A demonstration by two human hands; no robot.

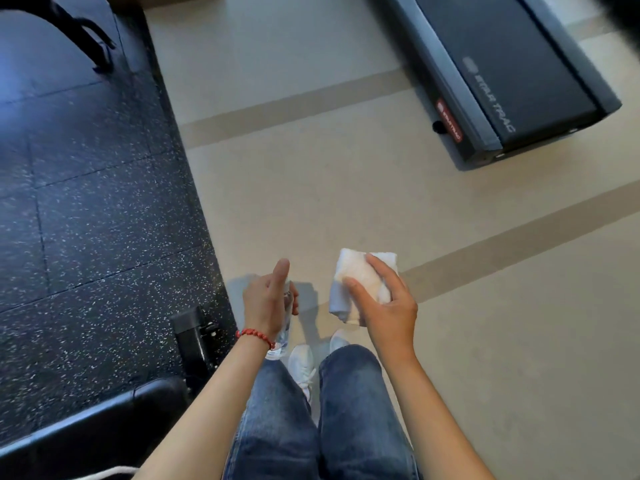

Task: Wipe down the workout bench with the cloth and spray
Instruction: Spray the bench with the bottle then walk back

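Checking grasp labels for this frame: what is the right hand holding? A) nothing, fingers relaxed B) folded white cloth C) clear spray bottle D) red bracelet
B: the right hand has its fingers and thumb curled round the folded white cloth, while the clear spray bottle sits in the left hand, whose wrist wears the red bracelet.

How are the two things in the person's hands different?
The spray bottle is clear and hard; the cloth is white, soft and folded. The spray bottle hangs mostly hidden under the left hand; the cloth sits in plain view in the right hand. Both are gripped and held above the tan floor.
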